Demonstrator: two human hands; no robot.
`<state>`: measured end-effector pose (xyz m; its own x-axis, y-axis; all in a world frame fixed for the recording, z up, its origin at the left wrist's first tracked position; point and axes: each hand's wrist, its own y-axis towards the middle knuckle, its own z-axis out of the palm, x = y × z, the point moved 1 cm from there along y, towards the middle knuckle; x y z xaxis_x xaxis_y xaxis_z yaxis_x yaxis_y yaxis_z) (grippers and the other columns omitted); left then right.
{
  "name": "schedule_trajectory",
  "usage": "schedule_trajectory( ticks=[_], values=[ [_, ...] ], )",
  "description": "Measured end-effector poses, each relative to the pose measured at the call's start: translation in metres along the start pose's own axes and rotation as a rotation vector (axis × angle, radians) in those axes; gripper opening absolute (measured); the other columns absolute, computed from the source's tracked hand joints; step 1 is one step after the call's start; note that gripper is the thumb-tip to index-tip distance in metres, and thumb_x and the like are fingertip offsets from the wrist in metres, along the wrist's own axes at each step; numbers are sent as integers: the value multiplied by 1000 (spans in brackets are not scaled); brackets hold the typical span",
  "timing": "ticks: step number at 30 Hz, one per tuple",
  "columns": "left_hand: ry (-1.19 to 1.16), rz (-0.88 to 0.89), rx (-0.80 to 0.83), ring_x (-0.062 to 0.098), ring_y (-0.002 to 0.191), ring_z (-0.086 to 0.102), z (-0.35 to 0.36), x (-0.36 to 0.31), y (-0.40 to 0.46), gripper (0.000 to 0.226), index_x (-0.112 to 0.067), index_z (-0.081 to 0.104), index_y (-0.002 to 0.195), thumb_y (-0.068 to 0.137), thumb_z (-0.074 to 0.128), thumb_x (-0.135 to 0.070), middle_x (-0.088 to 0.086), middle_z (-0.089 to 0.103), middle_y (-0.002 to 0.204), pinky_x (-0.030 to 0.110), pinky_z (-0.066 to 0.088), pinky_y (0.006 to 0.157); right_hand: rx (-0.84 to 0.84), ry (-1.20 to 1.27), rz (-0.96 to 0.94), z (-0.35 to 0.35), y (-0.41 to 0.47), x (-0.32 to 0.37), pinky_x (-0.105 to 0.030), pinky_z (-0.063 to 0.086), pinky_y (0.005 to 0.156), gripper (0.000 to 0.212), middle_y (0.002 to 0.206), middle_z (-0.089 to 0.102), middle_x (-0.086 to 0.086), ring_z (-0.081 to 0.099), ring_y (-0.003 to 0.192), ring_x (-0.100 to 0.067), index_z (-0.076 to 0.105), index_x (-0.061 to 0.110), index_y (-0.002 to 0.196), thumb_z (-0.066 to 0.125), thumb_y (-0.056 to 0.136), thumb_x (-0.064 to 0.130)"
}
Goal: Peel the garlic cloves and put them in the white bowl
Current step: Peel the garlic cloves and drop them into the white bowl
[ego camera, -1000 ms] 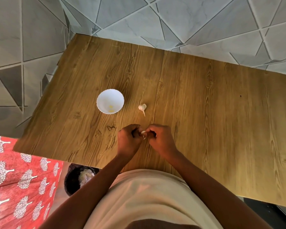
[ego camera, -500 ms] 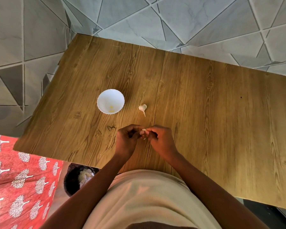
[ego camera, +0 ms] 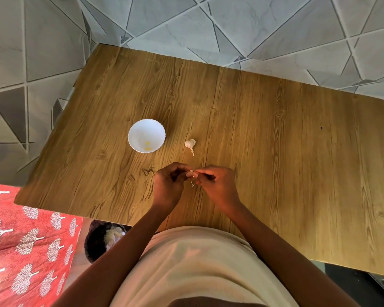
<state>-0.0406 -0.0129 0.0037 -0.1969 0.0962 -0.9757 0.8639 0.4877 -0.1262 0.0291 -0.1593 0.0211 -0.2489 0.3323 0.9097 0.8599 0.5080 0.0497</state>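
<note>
While the person's cream-clad torso fills the bottom of the view, both bare forearms reach forward over the near edge of the wood-grain laminate counter (ego camera: pixel 275 151). Down to the left of the left forearm, below the counter's edge, stands a dark round bin (ego camera: pixel 98 242) with pale scraps inside, and beside it lies a red cloth printed with white trees (ego camera: pixel 27 240).

Above the counter the left hand (ego camera: pixel 167 185) and the right hand (ego camera: pixel 218 185) meet fingertip to fingertip. Both have their fingers curled, and together they pinch a small pale garlic clove (ego camera: pixel 192 174) between them. A thin shred of papery skin (ego camera: pixel 192 184) hangs just under the clove; whether it touches the counter cannot be told.

Just beyond the hands, a little past the fingertips, a white unpeeled garlic piece with a thin stem (ego camera: pixel 190 144) lies on the counter, apart from both hands. Farther on and to the left of the left hand sits the round white scalloped bowl (ego camera: pixel 146 125), upright, with a few small yellowish peeled cloves (ego camera: pixel 148 146) on its bottom. Grey tiles with dark angular lines (ego camera: pixel 231 25) lie beyond the counter's far edge.
</note>
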Motion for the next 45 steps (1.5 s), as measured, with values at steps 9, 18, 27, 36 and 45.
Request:
schedule_trajectory(
  ticks=[9, 18, 27, 36, 45],
  values=[
    [62, 10, -12, 17, 81, 78, 0, 5, -1, 11, -5, 80, 97, 88, 78, 1, 1, 79, 87, 44, 65, 79, 30, -49, -24, -3, 3, -3, -35, 63, 65, 13, 88, 79, 0, 73, 70, -5, 80, 8, 103, 76, 90, 7],
    [67, 46, 7, 15, 84, 77, -1, -1, -5, 12, -8, 80, 98, 87, 80, -2, -3, 80, 90, 42, 65, 79, 26, -61, -65, -5, 4, -1, -24, 59, 67, 13, 88, 78, 1, 72, 74, -5, 81, 9, 100, 77, 88, 6],
    [-59, 19, 13, 21, 90, 77, -7, -7, -5, 19, -3, 79, 105, 86, 82, -4, 3, 80, 96, 37, 63, 84, 19, 194, 161, -5, 2, -1, -30, 63, 70, 15, 87, 78, 0, 76, 74, -16, 78, 9, 106, 73, 93, 6],
    [176, 129, 62, 8, 87, 76, -8, -10, -1, 15, -11, 81, 102, 87, 83, -11, -5, 79, 94, 33, 64, 81, -20, 79, 134, -6, 0, -5, -25, 61, 77, 20, 90, 78, 5, 74, 83, -6, 79, 12, 102, 83, 83, 8],
    [317, 348, 0, 6, 74, 71, -7, -14, -3, 22, -5, 76, 96, 90, 66, 14, -3, 75, 85, 29, 59, 64, 16, 445, 337, -4, 3, 2, -38, 63, 72, 11, 84, 78, -10, 76, 76, -27, 78, 7, 99, 73, 90, 2]
  ],
)
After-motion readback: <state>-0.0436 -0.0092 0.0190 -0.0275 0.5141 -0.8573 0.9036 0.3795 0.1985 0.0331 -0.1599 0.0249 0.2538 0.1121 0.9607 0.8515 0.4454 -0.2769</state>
